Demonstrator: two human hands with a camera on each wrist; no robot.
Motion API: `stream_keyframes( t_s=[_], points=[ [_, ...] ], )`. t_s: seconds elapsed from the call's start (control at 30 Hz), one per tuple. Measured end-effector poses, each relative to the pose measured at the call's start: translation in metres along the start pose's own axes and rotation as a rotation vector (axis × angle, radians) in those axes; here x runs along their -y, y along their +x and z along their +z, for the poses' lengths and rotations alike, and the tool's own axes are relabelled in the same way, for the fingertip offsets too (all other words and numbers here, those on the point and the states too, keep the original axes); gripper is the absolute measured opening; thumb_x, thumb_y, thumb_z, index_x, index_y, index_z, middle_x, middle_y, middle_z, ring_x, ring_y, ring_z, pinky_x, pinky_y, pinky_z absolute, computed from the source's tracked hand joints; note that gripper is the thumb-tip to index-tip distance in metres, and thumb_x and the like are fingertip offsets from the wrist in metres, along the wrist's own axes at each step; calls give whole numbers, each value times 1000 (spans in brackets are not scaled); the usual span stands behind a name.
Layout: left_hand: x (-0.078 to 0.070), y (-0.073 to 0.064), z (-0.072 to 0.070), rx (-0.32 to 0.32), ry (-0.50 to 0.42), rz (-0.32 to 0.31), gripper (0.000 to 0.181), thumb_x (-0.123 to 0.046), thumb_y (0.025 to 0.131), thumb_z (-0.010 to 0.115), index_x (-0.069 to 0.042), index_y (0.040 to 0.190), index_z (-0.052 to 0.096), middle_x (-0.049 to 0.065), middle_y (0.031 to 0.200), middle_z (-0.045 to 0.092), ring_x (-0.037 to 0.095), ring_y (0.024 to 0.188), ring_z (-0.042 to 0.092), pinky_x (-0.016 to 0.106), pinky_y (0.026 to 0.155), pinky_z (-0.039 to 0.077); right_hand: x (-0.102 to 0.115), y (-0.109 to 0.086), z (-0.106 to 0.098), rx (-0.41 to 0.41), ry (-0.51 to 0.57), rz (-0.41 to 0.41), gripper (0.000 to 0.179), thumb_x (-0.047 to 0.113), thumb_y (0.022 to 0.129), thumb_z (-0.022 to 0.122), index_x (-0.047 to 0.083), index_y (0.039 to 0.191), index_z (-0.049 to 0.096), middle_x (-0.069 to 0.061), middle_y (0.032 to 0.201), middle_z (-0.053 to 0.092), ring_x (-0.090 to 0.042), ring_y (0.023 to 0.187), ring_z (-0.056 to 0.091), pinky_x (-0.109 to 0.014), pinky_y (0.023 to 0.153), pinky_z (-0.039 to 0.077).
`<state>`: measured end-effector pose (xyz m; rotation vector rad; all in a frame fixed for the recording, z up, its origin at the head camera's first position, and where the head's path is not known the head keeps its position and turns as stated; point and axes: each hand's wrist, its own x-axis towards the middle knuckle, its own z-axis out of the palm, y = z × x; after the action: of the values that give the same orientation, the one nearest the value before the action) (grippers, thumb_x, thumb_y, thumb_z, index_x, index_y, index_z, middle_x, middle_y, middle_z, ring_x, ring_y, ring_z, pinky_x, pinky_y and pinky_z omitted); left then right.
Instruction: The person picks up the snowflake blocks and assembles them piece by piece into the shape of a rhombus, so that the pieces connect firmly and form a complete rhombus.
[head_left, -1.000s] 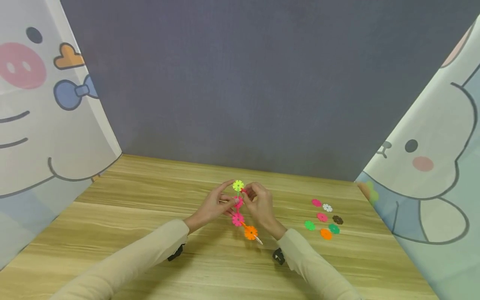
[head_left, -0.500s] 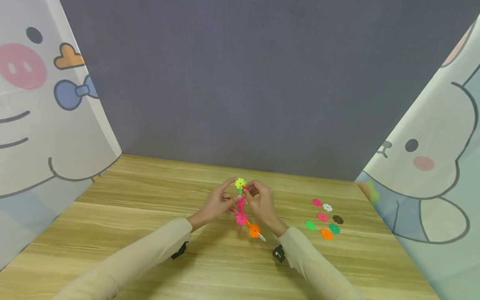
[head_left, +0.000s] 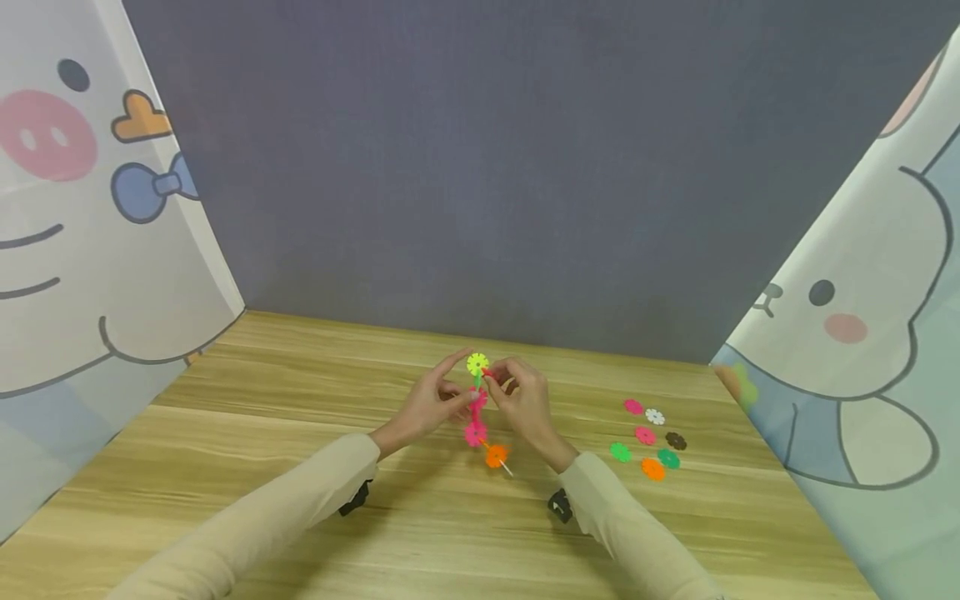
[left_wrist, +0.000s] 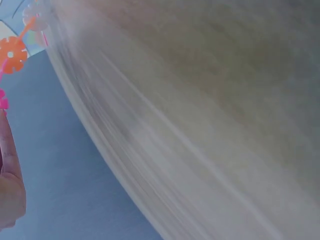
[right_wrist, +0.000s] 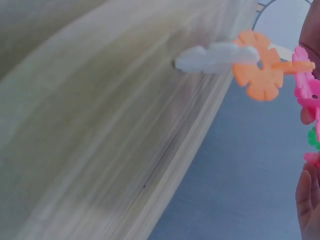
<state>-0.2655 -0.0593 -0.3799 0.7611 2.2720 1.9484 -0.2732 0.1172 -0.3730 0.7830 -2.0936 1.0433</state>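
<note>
In the head view, a chain of slotted flower-shaped plastic discs hangs between my hands above the table. A yellow disc tops it, with a green one below, then pink discs, an orange disc and a white disc seen edge-on at the lower end. My left hand pinches the chain at an upper pink disc, its index finger reaching toward the yellow one. Between thumb and fingers my right hand pinches a red-looking disc against the chain near the yellow disc; whether it is slotted in, I cannot tell.
Right of my hands, several loose discs lie flat on the wooden table, among them a white, a brown and an orange one. A dark grey panel stands behind, with cartoon-printed panels on both sides.
Both hands keep their hold and have barely moved. The chain has risen slightly; its orange and white end swung right, then back left.
</note>
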Motion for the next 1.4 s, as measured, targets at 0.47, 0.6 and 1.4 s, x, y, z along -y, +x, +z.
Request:
stream_keyframes(
  t_s=[0.47, 0.6, 1.4],
  points=[
    [-8, 3, -10, 32, 117, 63, 60, -7, 86, 62, -17, 139, 36, 17, 86, 70, 38, 77, 66, 41, 67, 56, -1, 0, -5, 59, 1, -26, 11, 5, 77, 71, 3, 85, 64, -7, 77, 65, -15, 65, 61, -21, 47, 47],
    [-9, 3, -11, 37, 115, 49, 61, -8, 85, 62, -17, 139, 36, 18, 87, 69, 41, 78, 65, 44, 69, 56, -2, 1, -9, 106, -5, -29, 15, 4, 76, 72, 3, 89, 64, -7, 82, 66, -15, 67, 62, -20, 48, 48],
    [-12, -4, -26, -11, 120, -2, 63, -1, 83, 63, -12, 139, 36, 22, 90, 67, 30, 74, 66, 43, 71, 56, -62, -51, -111, 352, -197, 53, 27, -9, 71, 71, -3, 95, 61, -13, 89, 63, -24, 74, 58, -24, 52, 46]
  ],
)
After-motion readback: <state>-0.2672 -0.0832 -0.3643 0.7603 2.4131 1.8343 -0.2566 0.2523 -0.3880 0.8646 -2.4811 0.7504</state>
